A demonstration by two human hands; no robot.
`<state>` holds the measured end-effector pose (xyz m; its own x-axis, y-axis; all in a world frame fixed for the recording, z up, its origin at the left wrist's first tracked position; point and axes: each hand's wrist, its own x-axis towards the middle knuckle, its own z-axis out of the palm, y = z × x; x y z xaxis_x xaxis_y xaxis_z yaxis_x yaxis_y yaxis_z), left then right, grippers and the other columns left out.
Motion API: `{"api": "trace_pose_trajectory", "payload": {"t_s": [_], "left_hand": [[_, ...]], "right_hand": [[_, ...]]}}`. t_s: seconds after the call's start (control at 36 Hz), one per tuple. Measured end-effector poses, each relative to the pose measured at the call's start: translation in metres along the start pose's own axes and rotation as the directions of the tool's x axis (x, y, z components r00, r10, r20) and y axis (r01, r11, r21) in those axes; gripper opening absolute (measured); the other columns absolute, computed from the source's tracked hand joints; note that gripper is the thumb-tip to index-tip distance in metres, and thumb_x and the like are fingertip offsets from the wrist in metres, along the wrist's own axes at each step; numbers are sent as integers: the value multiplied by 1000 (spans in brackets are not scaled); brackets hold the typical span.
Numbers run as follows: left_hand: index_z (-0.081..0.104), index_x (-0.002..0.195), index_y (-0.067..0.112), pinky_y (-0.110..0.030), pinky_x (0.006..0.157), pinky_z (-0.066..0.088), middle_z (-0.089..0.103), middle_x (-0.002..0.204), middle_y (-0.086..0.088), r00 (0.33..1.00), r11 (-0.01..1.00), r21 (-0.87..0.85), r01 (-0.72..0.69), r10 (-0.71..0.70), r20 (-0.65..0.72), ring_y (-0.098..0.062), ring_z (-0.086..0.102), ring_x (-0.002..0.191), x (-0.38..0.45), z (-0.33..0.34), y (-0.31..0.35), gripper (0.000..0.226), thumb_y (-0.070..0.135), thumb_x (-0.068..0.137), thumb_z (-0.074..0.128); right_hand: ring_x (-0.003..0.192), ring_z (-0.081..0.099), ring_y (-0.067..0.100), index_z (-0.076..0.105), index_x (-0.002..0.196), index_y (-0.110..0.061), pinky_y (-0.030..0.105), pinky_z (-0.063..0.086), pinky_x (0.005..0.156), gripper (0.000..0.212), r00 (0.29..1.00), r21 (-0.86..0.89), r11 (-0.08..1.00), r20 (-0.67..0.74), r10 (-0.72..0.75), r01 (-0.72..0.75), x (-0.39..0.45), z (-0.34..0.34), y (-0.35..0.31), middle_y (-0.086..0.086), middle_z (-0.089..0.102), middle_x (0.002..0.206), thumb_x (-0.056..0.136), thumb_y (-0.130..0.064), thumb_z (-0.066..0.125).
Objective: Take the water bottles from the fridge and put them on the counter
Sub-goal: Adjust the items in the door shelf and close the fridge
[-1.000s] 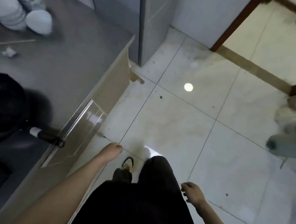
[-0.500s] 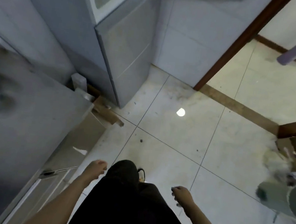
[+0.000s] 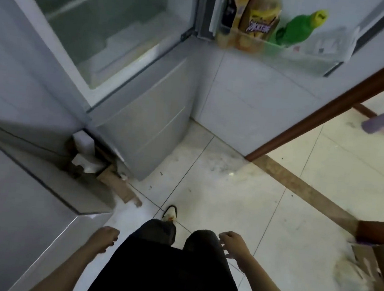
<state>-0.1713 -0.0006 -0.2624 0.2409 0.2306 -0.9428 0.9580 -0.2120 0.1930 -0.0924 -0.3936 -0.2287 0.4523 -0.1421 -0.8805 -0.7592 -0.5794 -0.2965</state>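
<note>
The fridge stands ahead with its upper compartment open. Its door shelf at the top right holds a green bottle, yellow-labelled bottles and blurred clear bottles that may be water bottles. The grey counter lies at the lower left. My left hand hangs low beside the counter's edge, fingers curled in, holding nothing. My right hand hangs by my right leg, fingers apart and empty. Both hands are far below the door shelf.
Cardboard scraps and white packing are wedged between the counter and the fridge's base. A brown door frame runs diagonally at the right. A cardboard box and clutter sit on the floor at the lower right.
My view has swung up and right from the counter to the open fridge, bringing the door shelf and its bottles into sight. Both hands stay low and empty.
</note>
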Motion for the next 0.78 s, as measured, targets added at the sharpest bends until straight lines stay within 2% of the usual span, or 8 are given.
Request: {"api": "trace_pose_trajectory", "payload": {"t_s": [0.06,0.17,0.28,0.42,0.58,0.64,0.69,0.78], "left_hand": [[61,93,12,-27,63,37,63,93,-7,995,994,24,-104,103,9,-23,57,80,-7,2,64,15,24,99,54],[59,83,21,-35,74,45,64,86,-5,922,917,98,-388,388,17,-24,61,83,-23,4,186,20,37,92,52],[69,115,20,-38,93,52,72,110,-4,768,761,200,-617,638,-59,-26,69,106,-53,15,308,26,36,100,56],[65,127,25,-38,98,56,74,125,4,480,493,287,-821,869,-118,-18,70,114,-134,39,444,32,40,101,53],[65,126,21,-30,90,51,72,121,-1,62,123,461,-879,987,-146,-21,68,111,-226,84,569,29,27,99,57],[67,120,20,-26,82,47,68,101,1,-53,52,510,-858,980,-189,-25,68,101,-246,95,598,26,26,96,57],[68,122,19,-29,90,48,66,102,3,-84,29,522,-853,978,-192,-24,67,106,-258,103,625,27,27,97,59],[66,127,21,-23,101,40,68,129,3,-95,26,553,-833,977,-189,-16,62,123,-267,112,657,32,36,101,55]], "right_hand": [[87,66,24,72,88,-9,35,51,71,18,1000,-11,1000,2,-4,4,3,-19,-12,6,70,92,91,-20,58],[70,50,22,60,70,-16,33,36,67,20,993,-25,994,-37,-110,109,18,-66,-66,6,58,74,89,-17,57],[77,57,24,66,92,1,37,43,71,26,929,-18,945,-181,-323,325,40,-134,-155,6,60,80,92,-23,56],[106,68,25,71,108,-16,50,54,98,18,692,132,737,-484,-536,663,16,-249,-277,3,74,110,98,-23,58],[96,63,1,62,108,-30,24,48,86,19,256,114,375,-900,-354,920,-42,-419,-358,-18,68,102,96,-40,52],[103,59,3,53,126,-28,18,42,84,33,231,126,305,-912,-339,944,-50,-471,-380,-16,62,115,97,-42,49],[108,55,5,45,138,-23,18,40,89,44,258,150,279,-876,-408,948,-51,-511,-403,-13,57,120,100,-44,46],[96,57,12,61,114,-14,32,47,91,27,190,66,263,-856,-480,963,-51,-544,-430,-6,61,100,103,-34,46]]}}
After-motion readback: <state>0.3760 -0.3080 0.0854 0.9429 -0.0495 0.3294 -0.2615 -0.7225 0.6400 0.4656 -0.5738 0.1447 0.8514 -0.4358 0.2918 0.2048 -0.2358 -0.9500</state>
